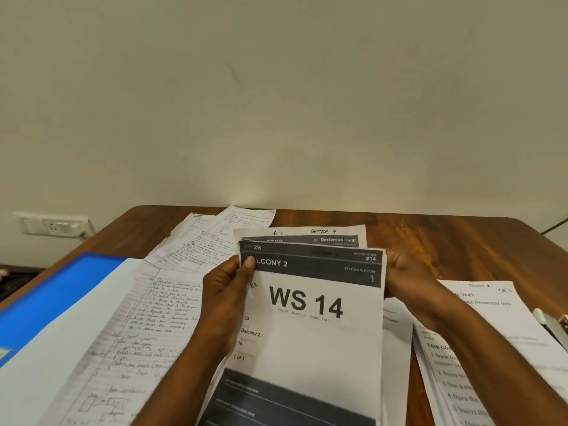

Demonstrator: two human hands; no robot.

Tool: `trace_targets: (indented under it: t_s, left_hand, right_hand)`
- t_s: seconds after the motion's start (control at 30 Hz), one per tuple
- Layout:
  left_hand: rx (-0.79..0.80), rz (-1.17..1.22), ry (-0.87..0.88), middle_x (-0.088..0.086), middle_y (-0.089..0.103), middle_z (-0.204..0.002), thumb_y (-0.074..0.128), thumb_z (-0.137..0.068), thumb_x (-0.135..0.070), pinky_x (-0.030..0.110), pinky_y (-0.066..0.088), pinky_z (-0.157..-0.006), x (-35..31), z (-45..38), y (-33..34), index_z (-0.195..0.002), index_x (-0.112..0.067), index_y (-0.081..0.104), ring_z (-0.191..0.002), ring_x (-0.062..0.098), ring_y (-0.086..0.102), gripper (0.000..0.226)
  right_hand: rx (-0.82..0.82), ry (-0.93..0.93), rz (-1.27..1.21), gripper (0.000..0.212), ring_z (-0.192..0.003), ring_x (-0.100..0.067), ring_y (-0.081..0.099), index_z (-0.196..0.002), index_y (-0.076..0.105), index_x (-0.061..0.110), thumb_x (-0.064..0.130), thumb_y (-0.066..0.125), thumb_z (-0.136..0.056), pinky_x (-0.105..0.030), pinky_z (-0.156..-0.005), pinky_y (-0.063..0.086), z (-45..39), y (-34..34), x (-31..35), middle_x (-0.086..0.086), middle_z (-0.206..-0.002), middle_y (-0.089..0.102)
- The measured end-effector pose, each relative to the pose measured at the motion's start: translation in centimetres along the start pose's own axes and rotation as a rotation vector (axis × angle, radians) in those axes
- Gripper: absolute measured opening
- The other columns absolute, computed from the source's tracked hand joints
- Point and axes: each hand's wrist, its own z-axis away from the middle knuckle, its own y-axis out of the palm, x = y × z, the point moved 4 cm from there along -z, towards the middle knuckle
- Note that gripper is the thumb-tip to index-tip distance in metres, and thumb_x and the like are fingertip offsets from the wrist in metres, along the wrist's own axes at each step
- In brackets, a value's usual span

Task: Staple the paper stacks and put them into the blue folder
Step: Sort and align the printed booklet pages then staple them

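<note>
— Where's the stack?
— The WS 14 stack (310, 327) is above the bench (445, 241), left hand (227, 302) and right hand (408, 287) each gripping an edge.
— Advice?
— Square the corners before stapling.

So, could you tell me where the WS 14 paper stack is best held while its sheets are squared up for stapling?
Probably at its two long side edges near the top, one hand from each side, as now: the left hand pinches the WS 14 paper stack at its top left edge, thumb on the front, and the right hand grips the right edge. That leaves the top corners reachable for a staple.
</note>
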Motion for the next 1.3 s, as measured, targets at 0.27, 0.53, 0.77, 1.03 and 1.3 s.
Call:
trace_targets:
  t_s: [0.27,0.53,0.77,1.03,1.3]
  left_hand:
    - [-0.108,-0.028,-0.016,0.007,0.081,-0.110,0.061,-0.104,-0.028,0.057,0.061,-0.092,0.3,-0.4,-0.8,-0.120,-0.013,0.072,-0.097,0.032,0.079,0.025]
    - [-0.161,-0.001,-0.018,0.007,0.081,-0.109,0.064,-0.102,-0.029,0.052,0.062,-0.090,0.2,-0.3,-0.9,-0.119,-0.013,0.072,-0.098,0.030,0.079,0.025]
    - [-0.214,-0.047,0.004,0.001,0.082,-0.104,0.065,-0.102,-0.026,0.039,0.065,-0.079,0.6,-0.5,-1.2,-0.114,-0.020,0.077,-0.094,0.026,0.080,0.018]
    - [-0.210,-0.085,0.001,0.001,0.082,-0.106,0.064,-0.103,-0.025,0.049,0.064,-0.087,0.9,-0.5,-1.3,-0.121,-0.021,0.076,-0.095,0.024,0.080,0.022]
    - [-0.192,-0.046,-0.026,-0.005,0.081,-0.110,0.066,-0.102,-0.022,0.052,0.063,-0.091,1.3,-0.9,-1.1,-0.145,-0.031,0.059,-0.101,0.019,0.079,0.045]
  right_hand:
    - [0.156,0.021,0.074,0.030,-0.086,-0.024,0.079,-0.099,0.077,0.030,0.005,0.061,-0.100,-0.044,-0.077,0.064,0.1,0.8,-0.2,0.007,-0.095,0.082]
    - [0.190,0.051,0.176,0.026,-0.084,-0.023,0.079,-0.105,0.077,0.031,0.013,0.058,-0.103,-0.042,-0.076,0.063,0.0,1.3,-0.8,0.004,-0.097,0.082]
    - [0.119,0.088,0.004,0.077,-0.070,-0.018,0.075,-0.107,0.073,0.025,0.087,0.034,-0.084,-0.027,-0.058,0.059,-0.3,1.9,-0.3,-0.004,-0.081,0.079]
    - [0.139,0.017,0.077,0.017,-0.090,-0.014,0.077,-0.116,0.066,0.033,0.031,0.053,-0.105,-0.043,-0.068,0.063,0.1,3.0,-0.4,0.018,-0.097,0.079]
    - [0.027,0.043,0.032,0.017,-0.096,-0.006,0.073,-0.108,0.064,0.038,0.022,0.056,-0.106,-0.023,-0.073,0.055,-0.3,3.9,-1.4,0.027,-0.101,0.074]
